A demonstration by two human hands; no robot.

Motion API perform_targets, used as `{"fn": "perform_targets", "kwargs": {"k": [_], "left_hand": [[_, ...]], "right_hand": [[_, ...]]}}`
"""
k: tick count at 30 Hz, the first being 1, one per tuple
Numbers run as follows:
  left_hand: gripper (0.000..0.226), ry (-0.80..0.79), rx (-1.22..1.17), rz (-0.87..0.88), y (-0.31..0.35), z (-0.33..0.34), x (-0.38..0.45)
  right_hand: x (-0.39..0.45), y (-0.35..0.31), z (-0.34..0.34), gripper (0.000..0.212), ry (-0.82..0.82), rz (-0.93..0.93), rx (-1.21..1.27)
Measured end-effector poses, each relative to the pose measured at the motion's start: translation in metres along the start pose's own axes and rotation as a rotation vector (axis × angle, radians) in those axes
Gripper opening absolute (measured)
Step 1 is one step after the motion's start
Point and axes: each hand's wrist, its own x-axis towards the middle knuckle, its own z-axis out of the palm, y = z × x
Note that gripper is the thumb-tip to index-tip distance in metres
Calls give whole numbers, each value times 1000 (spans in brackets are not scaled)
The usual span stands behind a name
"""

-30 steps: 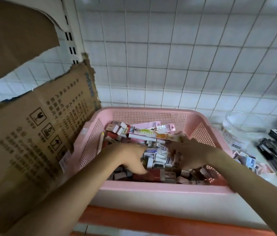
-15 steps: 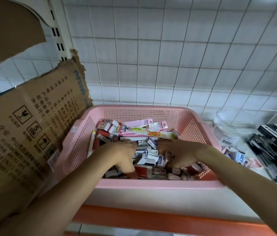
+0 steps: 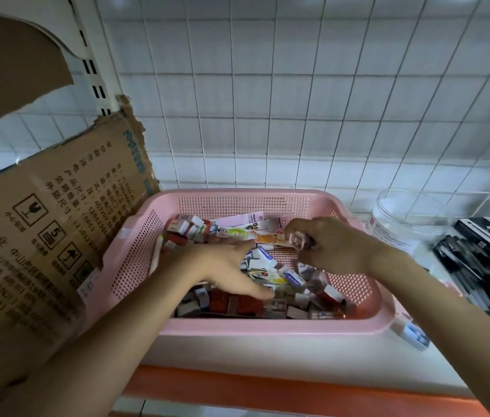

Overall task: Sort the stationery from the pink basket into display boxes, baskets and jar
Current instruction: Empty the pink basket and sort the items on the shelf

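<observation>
Right hand (image 3: pixel 335 245) pinches small eraser (image 3: pixel 297 240), blurred; left hand (image 3: pixel 219 266) spread flat, possibly hiding erasers in pink basket (image 3: pixel 267 326).

One pink basket (image 3: pixel 267 329); one clear jar (image 3: pixel 400 224); two hands; erasers too many to count.

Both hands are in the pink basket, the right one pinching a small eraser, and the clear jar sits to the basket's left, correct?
Not quite. The head view shows the jar to the right of the pink basket, not the left. The right hand does pinch an eraser; the left hand is in the basket too.
</observation>
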Motion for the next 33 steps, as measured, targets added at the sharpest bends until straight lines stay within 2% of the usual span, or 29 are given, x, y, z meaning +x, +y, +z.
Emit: {"fn": "perform_targets", "kwargs": {"k": [7,10,15,19,24,28,33], "left_hand": [[85,92,13,-26,30,13,19],[76,77,-24,-34,32,14,19],[81,85,-138,-38,18,12,15],[83,102,-129,-43,12,13,10],[64,108,-14,50,12,13,7],[68,140,-10,100,2,19,5],[50,340,-16,123,-12,7,-1]], "right_hand": [[-11,-2,15,36,246,38,38],[-12,-6,16,35,358,25,81],[-21,-12,17,33,485,34,137],[-27,-17,22,30,518,43,166],[-33,-27,30,28,487,111,226],[-36,-30,34,28,505,153,217],[-38,-33,35,27,534,167,223]]}}
